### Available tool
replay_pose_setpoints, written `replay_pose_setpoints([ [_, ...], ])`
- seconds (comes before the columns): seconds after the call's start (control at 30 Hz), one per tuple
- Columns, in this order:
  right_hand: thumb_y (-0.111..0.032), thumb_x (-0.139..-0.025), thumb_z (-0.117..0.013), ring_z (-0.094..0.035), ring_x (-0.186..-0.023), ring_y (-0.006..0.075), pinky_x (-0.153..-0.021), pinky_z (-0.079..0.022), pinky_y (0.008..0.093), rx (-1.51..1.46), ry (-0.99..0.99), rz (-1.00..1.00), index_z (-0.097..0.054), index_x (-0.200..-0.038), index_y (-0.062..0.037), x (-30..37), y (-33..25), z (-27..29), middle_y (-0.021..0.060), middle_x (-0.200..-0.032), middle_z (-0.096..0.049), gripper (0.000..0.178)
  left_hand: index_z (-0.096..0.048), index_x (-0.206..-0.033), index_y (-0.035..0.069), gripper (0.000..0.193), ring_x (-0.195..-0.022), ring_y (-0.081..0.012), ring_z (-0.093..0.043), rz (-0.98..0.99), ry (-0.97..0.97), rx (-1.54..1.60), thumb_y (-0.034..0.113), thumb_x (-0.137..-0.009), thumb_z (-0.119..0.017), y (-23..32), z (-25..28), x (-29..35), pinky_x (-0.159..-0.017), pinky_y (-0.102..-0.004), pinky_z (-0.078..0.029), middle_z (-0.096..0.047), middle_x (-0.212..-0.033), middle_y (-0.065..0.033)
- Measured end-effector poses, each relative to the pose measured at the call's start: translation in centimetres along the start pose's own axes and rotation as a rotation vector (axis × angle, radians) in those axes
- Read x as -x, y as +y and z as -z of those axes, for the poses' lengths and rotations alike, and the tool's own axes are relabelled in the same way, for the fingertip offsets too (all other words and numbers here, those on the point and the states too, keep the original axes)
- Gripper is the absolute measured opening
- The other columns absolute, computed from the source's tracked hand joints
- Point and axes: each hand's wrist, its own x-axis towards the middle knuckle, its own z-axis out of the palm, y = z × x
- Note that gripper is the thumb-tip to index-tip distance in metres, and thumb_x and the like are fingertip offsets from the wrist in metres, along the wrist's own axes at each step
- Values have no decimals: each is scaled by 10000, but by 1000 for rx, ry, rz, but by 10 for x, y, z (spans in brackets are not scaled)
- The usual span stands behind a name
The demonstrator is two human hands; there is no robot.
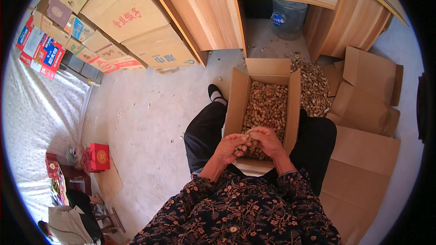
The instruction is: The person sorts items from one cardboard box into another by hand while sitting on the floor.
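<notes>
Over the near end of an open cardboard box [294,104], both of my hands meet at the fingertips. Unshelled peanuts [265,109], with some reddish kernels among them, fill much of the box, which stands between my knees. My left hand [229,147] is closed, with peanuts showing at its curled fingers. My right hand [268,142] is closed too, thumb and forefinger pinched on a peanut [249,137] at the point where the hands touch. Whether the shell is cracked is too small to tell.
A heap of empty peanut shells [313,88] lies right of the box, beside flattened cardboard [363,163]. Ahead are a wooden desk [200,9] and a large water bottle [289,20]. Stacked cartons [156,47] stand far left; a red box [99,156] sits nearer on the left.
</notes>
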Motion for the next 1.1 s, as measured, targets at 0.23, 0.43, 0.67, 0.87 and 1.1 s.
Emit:
replay_pose_setpoints([
  [0.23, -96, -782, -565, -497, -592, 84, -551, -412, 212, 39, -53, 16, -594, -909, 7, -1, 2, 1, 14, -716, -565, 166, -586, -765, -2, 127, -421, -84, -465, -35, 96, -32, 118, -805, -584, -1, -2, 0, -336, -183, -321, -575, -626, -62],
  [0.43, -74, -775, -561, -502, -618, 90, -578, -420, 219, 106, -60, 47, -588, -930, 11, 1, -4, 1, 15, -745, -566, 179, -585, -776, 2, 102, -463, -85, -504, -59, 117, -40, 102, -792, -598, -2, 1, -3, -339, -184, -337, -589, -658, -63],
  [0.67, -64, -766, -572, -523, -742, 87, -668, -429, 223, 196, -20, 122, -580, -980, 15, 3, -9, -1, 16, -857, -584, 229, -581, -824, 9, 112, -507, -88, -535, -78, 138, -57, 109, -788, -617, -2, 2, -2, -361, -174, -368, -600, -695, -69],
  [0.87, -57, -757, -581, -531, -786, 96, -723, -430, 233, 242, -21, 126, -572, -1007, 20, 3, -8, 1, 20, -882, -584, 262, -581, -827, 12, 115, -512, -90, -536, -81, 132, -83, 111, -785, -622, 0, 1, 0, -367, -175, -372, -600, -697, -69],
  [1.1, -36, -763, -561, -530, -830, 100, -753, -423, 234, 202, -60, 146, -543, -1056, 22, 2, -7, 2, 29, -933, -577, 299, -557, -852, 19, 134, -520, -96, -538, -84, 142, -75, 121, -790, -617, -1, 1, -1, -369, -176, -368, -606, -725, -84],
])
